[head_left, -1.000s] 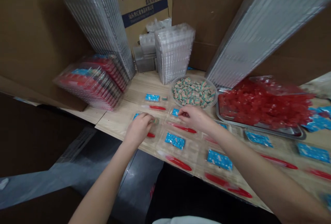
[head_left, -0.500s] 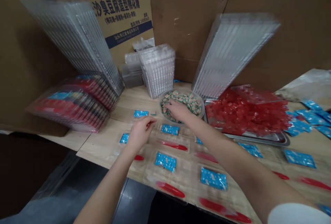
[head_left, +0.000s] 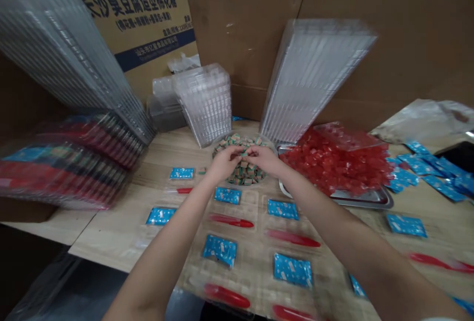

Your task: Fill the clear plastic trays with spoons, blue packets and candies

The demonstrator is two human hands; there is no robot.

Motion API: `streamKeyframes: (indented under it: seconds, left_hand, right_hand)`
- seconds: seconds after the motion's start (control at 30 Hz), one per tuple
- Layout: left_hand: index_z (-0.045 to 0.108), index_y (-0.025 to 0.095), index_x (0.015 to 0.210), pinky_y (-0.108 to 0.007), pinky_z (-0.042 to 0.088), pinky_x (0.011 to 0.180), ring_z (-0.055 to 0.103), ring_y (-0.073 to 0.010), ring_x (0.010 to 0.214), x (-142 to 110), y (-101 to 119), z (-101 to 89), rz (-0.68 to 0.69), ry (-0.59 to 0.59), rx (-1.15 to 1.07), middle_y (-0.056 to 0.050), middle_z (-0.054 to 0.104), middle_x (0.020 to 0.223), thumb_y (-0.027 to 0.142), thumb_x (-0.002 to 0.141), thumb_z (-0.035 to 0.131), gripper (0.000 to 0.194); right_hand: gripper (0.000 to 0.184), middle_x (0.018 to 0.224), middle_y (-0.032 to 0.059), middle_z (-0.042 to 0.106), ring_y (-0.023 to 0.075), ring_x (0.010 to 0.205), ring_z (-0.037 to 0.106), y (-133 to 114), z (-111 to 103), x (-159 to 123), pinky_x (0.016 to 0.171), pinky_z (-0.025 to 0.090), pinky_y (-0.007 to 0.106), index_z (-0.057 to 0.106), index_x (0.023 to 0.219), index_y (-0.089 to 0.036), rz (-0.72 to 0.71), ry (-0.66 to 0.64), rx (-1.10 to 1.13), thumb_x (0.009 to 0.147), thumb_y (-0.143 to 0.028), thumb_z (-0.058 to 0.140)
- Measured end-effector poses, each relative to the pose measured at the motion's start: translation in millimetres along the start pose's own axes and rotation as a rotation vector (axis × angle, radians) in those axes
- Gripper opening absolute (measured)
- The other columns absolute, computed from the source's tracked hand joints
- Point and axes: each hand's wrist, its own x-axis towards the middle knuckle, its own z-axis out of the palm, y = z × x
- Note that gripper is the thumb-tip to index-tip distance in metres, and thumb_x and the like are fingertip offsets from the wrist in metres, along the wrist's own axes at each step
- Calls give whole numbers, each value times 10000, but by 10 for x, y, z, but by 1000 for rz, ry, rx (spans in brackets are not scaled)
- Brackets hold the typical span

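My left hand (head_left: 224, 163) and my right hand (head_left: 263, 158) meet at the fingertips above a round clear bowl (head_left: 267, 142) of small striped candies (head_left: 246, 173). Something small may sit between the fingertips, but the picture does not settle it. Below my wrists, clear plastic trays (head_left: 252, 247) lie on the wooden table (head_left: 111, 234). They hold flat blue packets (head_left: 220, 250) and red plastic sticks (head_left: 231, 220). To the right of my right hand, a steel tray (head_left: 366, 201) is heaped with red wrapped pieces (head_left: 333, 165).
Tall stacks of clear trays (head_left: 314, 76) lean against cardboard sheets (head_left: 244, 29) behind the table. A stack of filled trays (head_left: 66, 173) lies at the left. Loose blue packets (head_left: 418, 168) and a silvery bag (head_left: 418, 121) lie at the right.
My left hand has moved from above the trays to over the bowl. My right hand has risen out of the candies, and the fingertips of both hands now meet. The view has shifted slightly.
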Motion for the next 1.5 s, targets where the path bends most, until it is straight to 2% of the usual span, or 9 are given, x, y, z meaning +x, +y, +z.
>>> streamKeyframes:
  seconds: [0.2,0.33,0.43,0.63,0.8,0.97,1.13,1.33,1.5]
  left_hand:
    - [639,140,933,-334,531,783,663,-152,782,-45,66,109,-163,-98,-229,-36,705,843,142,732,626,201]
    - [632,136,875,-318,532,766,652,-125,697,-113,39,189,-279,1,-362,-17,687,765,185,717,668,169]
    - [627,143,821,-310,531,760,644,-115,676,-125,25,216,-340,90,-456,-12,678,753,211,698,698,158]
    - [638,155,763,-278,516,765,611,-86,625,-105,101,282,-370,251,-628,14,650,686,208,669,716,133]
    - [648,146,717,-288,507,809,631,-110,696,-165,184,335,-385,276,-755,-14,669,710,198,668,712,96]
    - [629,138,697,-274,502,823,622,-88,687,-212,197,312,-406,310,-825,-11,658,710,154,677,702,78]
    - [624,135,730,-259,511,780,603,-73,641,-250,268,408,-386,338,-856,17,628,674,71,651,684,119]
    - [601,146,742,-249,512,742,591,-65,622,-338,372,563,-388,336,-962,24,616,665,68,684,610,97]
    - [614,144,749,-253,495,787,606,-77,699,-397,367,591,-332,349,-980,8,637,732,140,685,649,73]
  right_hand:
    - [230,672,-16,587,103,619,550,37,-37,-54,584,432,217,572,755,-151,63,73,207,722,-376,599]
    - [240,665,-16,581,109,614,544,-16,-23,-64,582,423,224,576,703,-163,70,138,270,694,-397,631]
    - [225,672,6,607,105,573,523,-88,-66,-95,536,416,226,601,697,-160,178,154,406,688,-378,656]
    - [240,649,-4,613,77,479,458,-163,-65,-166,465,394,222,631,727,-156,253,145,507,640,-367,706]
    - [182,609,-27,594,127,589,555,-118,49,-139,589,447,259,579,650,-186,106,344,332,597,-282,724]
    - [124,632,-25,601,135,599,564,-107,46,-115,599,445,261,598,700,-182,82,360,267,645,-267,670]
    - [121,705,-6,625,142,667,573,-248,29,-39,657,439,263,609,752,-177,40,577,156,716,-293,605]
    - [109,729,21,616,165,696,558,-419,98,-57,697,426,289,609,780,-175,20,684,-98,760,-186,502]
    - [152,798,41,615,178,773,556,-392,134,-46,781,429,321,607,841,-167,51,756,43,746,-172,489]
